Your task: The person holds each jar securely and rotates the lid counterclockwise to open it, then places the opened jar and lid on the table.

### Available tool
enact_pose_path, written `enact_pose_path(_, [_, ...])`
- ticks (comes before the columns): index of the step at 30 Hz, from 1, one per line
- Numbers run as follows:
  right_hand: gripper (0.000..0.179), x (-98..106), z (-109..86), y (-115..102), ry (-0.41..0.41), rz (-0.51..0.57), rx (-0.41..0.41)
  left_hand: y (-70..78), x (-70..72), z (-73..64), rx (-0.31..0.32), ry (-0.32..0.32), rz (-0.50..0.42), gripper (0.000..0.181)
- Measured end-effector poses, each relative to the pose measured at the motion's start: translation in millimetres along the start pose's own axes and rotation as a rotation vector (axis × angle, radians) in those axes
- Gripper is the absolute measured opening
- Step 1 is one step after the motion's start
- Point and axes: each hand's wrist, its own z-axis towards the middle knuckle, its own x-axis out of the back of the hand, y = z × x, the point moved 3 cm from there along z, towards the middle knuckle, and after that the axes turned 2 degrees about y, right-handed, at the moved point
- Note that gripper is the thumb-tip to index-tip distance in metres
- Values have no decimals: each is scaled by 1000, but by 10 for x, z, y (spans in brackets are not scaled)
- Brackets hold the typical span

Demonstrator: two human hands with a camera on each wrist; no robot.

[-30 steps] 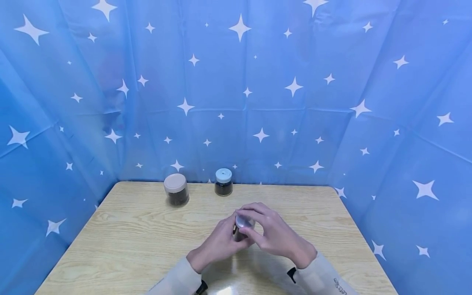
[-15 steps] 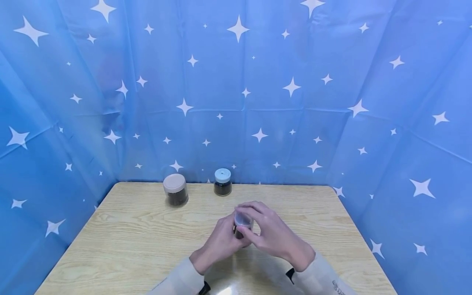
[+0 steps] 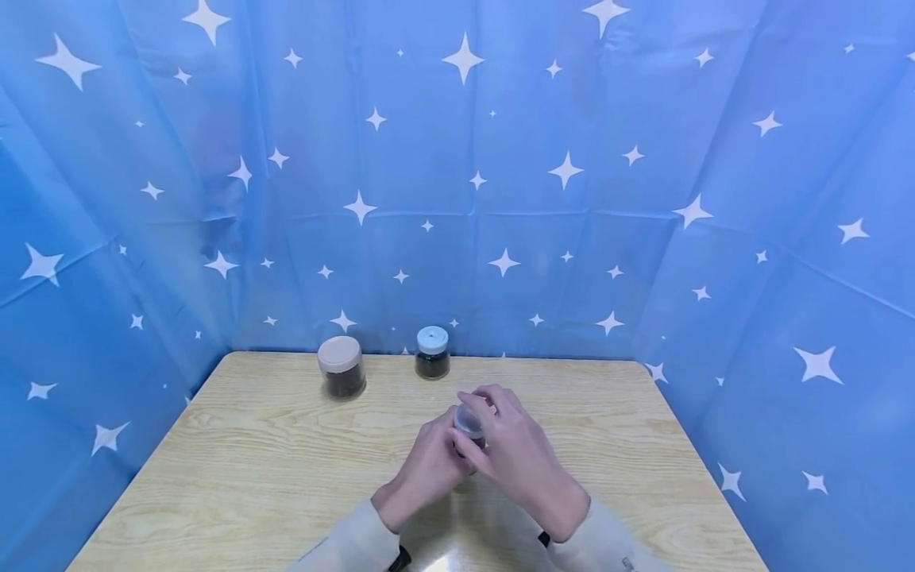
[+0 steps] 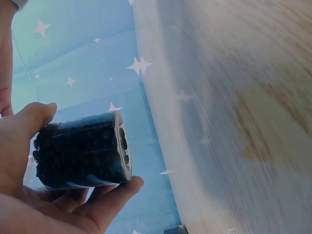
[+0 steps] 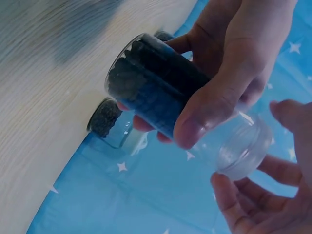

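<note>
Near the table's middle, a clear jar of dark beans [image 4: 80,151] sits in my left hand [image 3: 430,461], which grips it around the side. The left wrist view shows the thumb on one side and fingers under the other. Its translucent lid [image 5: 243,151] faces my right hand [image 3: 516,445], whose fingers and thumb curl around the rim. In the right wrist view fingertips touch the lid's edge, while one digit looks slightly apart from it. The jar appears tilted in that view, raised off the table. The left hand covers part of its wall.
Toward the table's back edge stand a jar with a pale pink lid [image 3: 339,354] and a smaller jar with a light blue lid [image 3: 432,341], both with dark contents. Blue curtains with white stars [image 3: 429,159] enclose the wooden table [image 3: 272,477].
My right hand has turned on the lid and its wrist has shifted left. My left hand keeps its grip on the jar, almost still. The jars behind have not moved.
</note>
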Motion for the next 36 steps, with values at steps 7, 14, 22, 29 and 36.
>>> enact_pose_path(7, [39,2,21,6,48,43,19,-14,25,-7,36,-8,-30,47])
enact_pose_path(14, [36,-11,-56,9,44,71,14,-38,-7,-87,83,-35,-57,44])
enact_pose_path(22, [36,1,-26,44,53,130,16,-16,22,-58,54,-26,-40,40])
enact_pose_path(29, [32,35,31,110,29,266,68,-26,68,-55,52,-40,-60,43])
enact_pose_path(36, [39,118,54,212,-56,391,214,-22,86,-46,-18,-63,-63,54])
